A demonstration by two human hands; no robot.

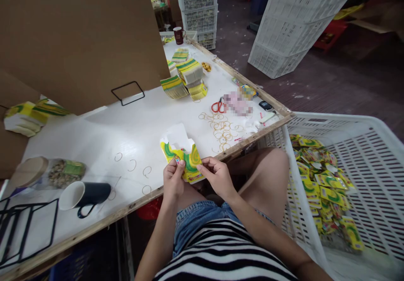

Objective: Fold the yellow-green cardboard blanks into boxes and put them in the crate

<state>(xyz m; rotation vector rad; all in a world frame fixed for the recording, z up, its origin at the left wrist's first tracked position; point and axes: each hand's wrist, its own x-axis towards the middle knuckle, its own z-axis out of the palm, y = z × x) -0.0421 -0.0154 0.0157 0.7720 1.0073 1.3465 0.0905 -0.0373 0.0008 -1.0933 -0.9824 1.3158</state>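
Observation:
A yellow and green carton (192, 159) with white inner flaps standing up is held over the table's front edge. My left hand (174, 177) pinches its lower left side, thumb on the printed face. On the right side, my right hand (218, 175) grips the carton's edge between thumb and fingers. Loose rubber bands (223, 130) lie scattered on the white table (151, 129) beyond my right hand. Past them are red-handled scissors (217, 106). Stacks of flat yellow-green cartons (189, 71) sit farther back.
To my right, a white plastic basket (366, 125) holds many small yellow packets (331, 184). A dark mug (94, 193) lies tipped at the left, near a jar (65, 173) and a black wire rack (31, 226). Tall cardboard (85, 32) stands behind; white crates (284, 24) are stacked on the floor.

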